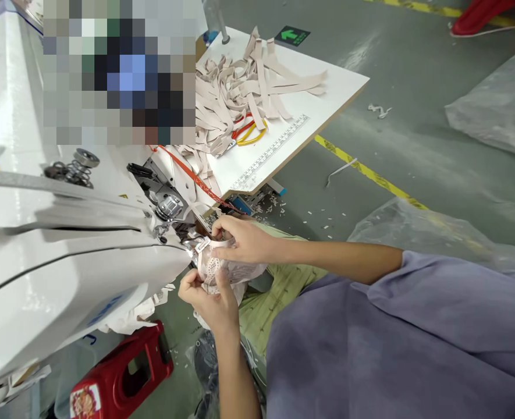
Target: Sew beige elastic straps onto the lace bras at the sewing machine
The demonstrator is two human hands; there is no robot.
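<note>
A pale pink lace garment piece (pixel 212 269) with a light band along its edge lies at the needle end of a white sewing machine (pixel 121 273). My right hand (pixel 244 241) pinches the band on the upper side of the picture, thumb and forefinger closed. On the lower side, my left hand (pixel 211 302) grips the lace edge between thumb and bent fingers. Sheer fabric hangs from between my hands toward my lap. The needle itself is hidden among the metal parts.
A white side table (pixel 292 139) carries a heap of beige strips (pixel 235 87), scissors (pixel 251 131) with red and yellow handles, and a printed ruler. An orange-red cord (pixel 191 174) runs by the machine head. Below stands a red plastic stool (pixel 121 372). Clear plastic (pixel 414 227) lies on the floor.
</note>
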